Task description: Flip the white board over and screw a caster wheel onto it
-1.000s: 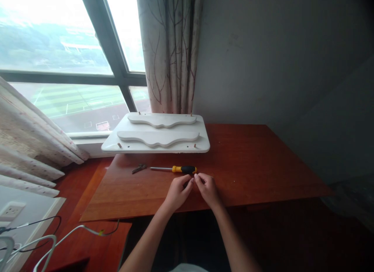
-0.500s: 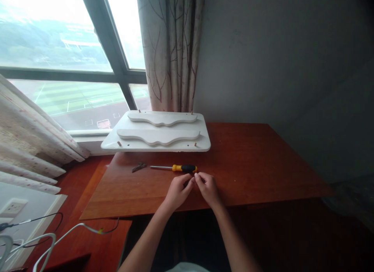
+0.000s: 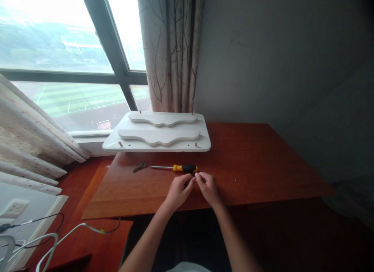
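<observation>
My left hand and my right hand rest together on the red-brown table, fingertips pinched and meeting over something too small to make out. Just beyond the fingertips lies a screwdriver with a yellow and black handle, its shaft pointing left. A small dark metal piece lies left of its tip. Farther back a white board carries two wavy white panels, with short wooden dowels sticking up near its corners.
A window and patterned curtain stand behind the board, a grey wall to the right. At lower left are a white socket panel and loose cables. The table's front edge runs just under my wrists.
Both hands stay pinched together in the same place; only the view has shifted slightly.
</observation>
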`<control>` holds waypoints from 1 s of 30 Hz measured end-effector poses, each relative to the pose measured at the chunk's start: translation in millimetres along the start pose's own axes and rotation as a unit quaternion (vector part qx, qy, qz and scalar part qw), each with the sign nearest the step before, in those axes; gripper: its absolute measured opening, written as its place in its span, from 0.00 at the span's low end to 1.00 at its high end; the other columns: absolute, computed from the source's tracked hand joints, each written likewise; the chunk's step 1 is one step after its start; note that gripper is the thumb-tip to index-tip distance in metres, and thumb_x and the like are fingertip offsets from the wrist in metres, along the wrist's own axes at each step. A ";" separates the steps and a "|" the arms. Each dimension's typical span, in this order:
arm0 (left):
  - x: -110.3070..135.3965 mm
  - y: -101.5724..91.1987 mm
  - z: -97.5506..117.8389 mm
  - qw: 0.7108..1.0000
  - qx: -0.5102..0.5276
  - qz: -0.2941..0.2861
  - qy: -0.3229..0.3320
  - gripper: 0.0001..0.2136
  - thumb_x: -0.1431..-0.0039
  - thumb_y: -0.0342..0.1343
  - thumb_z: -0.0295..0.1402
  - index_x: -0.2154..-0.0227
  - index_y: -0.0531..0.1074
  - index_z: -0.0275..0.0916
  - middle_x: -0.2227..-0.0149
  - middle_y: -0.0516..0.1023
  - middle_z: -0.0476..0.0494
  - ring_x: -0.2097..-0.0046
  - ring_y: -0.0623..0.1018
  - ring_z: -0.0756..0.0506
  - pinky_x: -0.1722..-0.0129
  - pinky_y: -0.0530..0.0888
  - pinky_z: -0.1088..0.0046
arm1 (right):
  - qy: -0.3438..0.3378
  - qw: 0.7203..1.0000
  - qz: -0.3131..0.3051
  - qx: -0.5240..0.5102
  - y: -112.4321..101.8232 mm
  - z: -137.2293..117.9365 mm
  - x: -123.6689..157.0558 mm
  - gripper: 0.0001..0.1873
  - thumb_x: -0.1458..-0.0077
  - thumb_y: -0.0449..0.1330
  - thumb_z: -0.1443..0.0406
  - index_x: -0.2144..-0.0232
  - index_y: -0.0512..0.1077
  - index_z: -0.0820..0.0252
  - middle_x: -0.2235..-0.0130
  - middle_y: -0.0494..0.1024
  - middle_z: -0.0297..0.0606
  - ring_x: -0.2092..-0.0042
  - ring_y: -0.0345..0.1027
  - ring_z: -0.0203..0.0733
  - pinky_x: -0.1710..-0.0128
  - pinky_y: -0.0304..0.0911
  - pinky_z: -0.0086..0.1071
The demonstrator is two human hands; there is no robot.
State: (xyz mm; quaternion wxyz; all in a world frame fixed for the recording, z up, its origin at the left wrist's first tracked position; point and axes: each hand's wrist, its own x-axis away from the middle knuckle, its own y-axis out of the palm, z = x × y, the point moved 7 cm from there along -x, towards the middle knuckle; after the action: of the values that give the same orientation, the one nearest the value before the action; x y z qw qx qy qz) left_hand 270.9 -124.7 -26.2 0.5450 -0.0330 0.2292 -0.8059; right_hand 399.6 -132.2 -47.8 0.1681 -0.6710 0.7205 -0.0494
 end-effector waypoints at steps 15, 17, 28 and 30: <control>-0.3 0.3 -0.9 1.000 0.000 0.000 -0.003 0.17 0.33 0.49 0.38 0.77 0.63 0.36 0.76 0.66 0.52 0.73 0.63 0.53 0.71 0.60 0.76 | 0.001 1.000 -0.004 -0.003 -0.4 -2.5 0.6 0.22 0.36 0.52 0.56 0.80 0.62 0.59 0.77 0.64 0.30 0.73 0.58 0.34 0.72 0.50 0.29; -0.2 0.6 -0.7 1.000 0.000 -0.002 -0.003 0.16 0.33 0.49 0.38 0.77 0.63 0.36 0.76 0.66 0.52 0.73 0.63 0.53 0.70 0.60 0.76 | 0.002 1.000 -0.003 -0.002 -0.5 -2.9 0.4 0.22 0.36 0.52 0.56 0.80 0.61 0.59 0.78 0.64 0.30 0.74 0.57 0.34 0.73 0.50 0.29; -0.7 -0.6 1.5 1.000 -0.003 -0.007 -0.007 0.16 0.34 0.48 0.38 0.77 0.64 0.36 0.77 0.67 0.51 0.73 0.64 0.52 0.70 0.61 0.76 | 0.003 1.000 -0.004 0.000 -1.0 -4.5 0.0 0.22 0.36 0.51 0.55 0.79 0.62 0.59 0.77 0.65 0.31 0.73 0.58 0.34 0.72 0.51 0.29; -0.6 -0.8 1.5 1.000 -0.003 -0.007 -0.007 0.16 0.34 0.48 0.38 0.76 0.65 0.36 0.76 0.68 0.51 0.73 0.64 0.52 0.70 0.61 0.76 | 0.003 1.000 -0.004 -0.001 -0.9 -4.2 0.1 0.22 0.36 0.51 0.55 0.79 0.63 0.59 0.77 0.65 0.31 0.73 0.58 0.34 0.72 0.52 0.29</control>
State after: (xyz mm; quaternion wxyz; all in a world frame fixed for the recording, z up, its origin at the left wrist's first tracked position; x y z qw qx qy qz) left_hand 271.0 -124.5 -24.5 0.5406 -0.0418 0.2281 -0.8087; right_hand 399.1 -133.0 -43.5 0.1653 -0.6737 0.7184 -0.0515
